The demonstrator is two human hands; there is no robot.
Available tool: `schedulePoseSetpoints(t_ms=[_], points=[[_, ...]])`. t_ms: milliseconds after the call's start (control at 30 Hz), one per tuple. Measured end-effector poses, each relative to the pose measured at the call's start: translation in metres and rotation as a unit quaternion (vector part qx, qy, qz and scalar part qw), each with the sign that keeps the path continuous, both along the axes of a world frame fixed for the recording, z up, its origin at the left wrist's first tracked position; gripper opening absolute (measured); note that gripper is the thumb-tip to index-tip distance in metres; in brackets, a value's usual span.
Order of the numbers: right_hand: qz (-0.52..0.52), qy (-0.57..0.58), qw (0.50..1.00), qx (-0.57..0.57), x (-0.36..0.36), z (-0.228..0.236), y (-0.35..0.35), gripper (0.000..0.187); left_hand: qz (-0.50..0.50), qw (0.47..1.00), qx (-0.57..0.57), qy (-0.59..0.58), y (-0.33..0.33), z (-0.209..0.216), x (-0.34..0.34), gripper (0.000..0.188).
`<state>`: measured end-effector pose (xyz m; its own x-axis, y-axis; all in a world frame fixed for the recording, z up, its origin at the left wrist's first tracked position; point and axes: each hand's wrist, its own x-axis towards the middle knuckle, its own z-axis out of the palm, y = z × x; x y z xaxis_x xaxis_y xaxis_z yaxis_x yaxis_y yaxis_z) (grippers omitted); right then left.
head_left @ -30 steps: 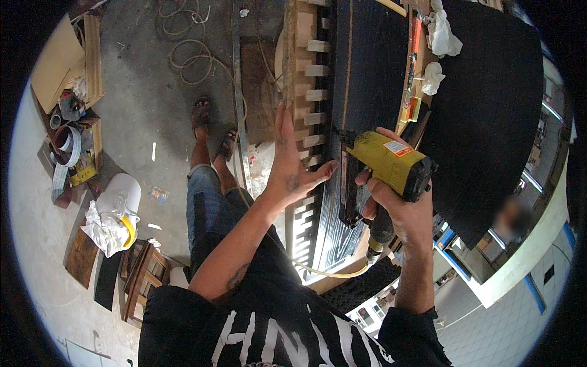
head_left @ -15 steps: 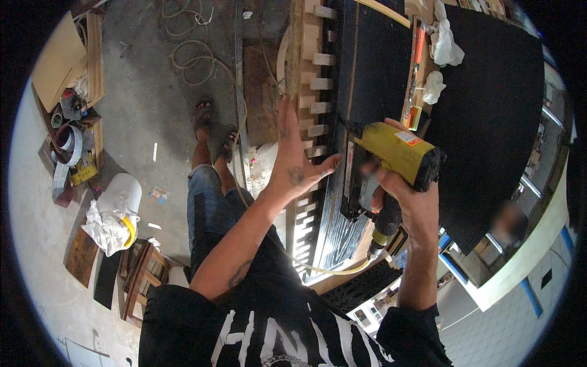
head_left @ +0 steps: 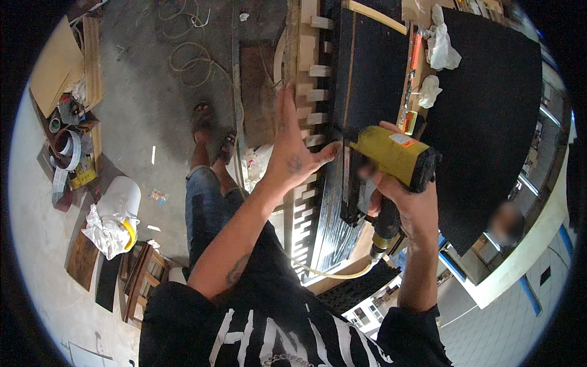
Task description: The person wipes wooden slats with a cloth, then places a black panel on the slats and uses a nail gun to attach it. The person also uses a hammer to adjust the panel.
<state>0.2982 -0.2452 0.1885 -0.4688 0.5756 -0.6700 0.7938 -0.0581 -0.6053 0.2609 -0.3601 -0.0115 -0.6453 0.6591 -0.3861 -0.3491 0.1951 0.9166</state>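
Note:
My right hand point(head_left: 400, 189) is wrapped round the grip of a yellow and black nail gun point(head_left: 391, 156), with a pale air hose point(head_left: 342, 275) joined to its lower end. The gun's nose points left, over a long black board point(head_left: 373, 67). My left hand point(head_left: 296, 156) lies stretched along a wooden strip point(head_left: 295, 43), thumb spread toward the gun's nose and fingertips at the strip's side. Between strip and board runs a row of short pale wooden blocks point(head_left: 318, 95). The gun hides part of the board, and I cannot tell whether its nose touches the wood.
A large black panel point(head_left: 483, 122) stretches along the right, with crumpled white plastic point(head_left: 443, 46) and an orange level point(head_left: 416, 54) beside it. Coiled hose point(head_left: 189, 64) lies on the floor. At left stand a white bucket point(head_left: 122, 196), a tape roll point(head_left: 67, 150) and wood offcuts.
The row of blocks and the board have shifted slightly in view. The nail gun sits slightly lower and nearer my left thumb. Both hands keep nearly the same pose.

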Motion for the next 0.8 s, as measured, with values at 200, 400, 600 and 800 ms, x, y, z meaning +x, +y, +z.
schedulePoseSetpoints(t_ms=[200,400,600,800], points=[[-0.024,0.02,0.999,-0.017,-0.018,-0.001,0.012,0.066,0.019,0.998,0.052,-0.025,0.003,-0.006,0.002,0.141],[-0.019,0.016,1.0,-0.004,-0.018,-0.005,0.012,0.066,0.006,0.999,0.031,0.033,0.001,-0.006,0.0,0.137],[0.007,0.003,1.0,-0.003,-0.027,0.0,0.012,0.066,0.002,1.0,0.021,0.015,0.009,-0.005,-0.021,0.138],[-0.001,0.045,0.999,-0.014,-0.045,-0.006,0.03,0.065,0.028,0.995,0.011,0.092,0.013,-0.005,-0.026,0.135]])
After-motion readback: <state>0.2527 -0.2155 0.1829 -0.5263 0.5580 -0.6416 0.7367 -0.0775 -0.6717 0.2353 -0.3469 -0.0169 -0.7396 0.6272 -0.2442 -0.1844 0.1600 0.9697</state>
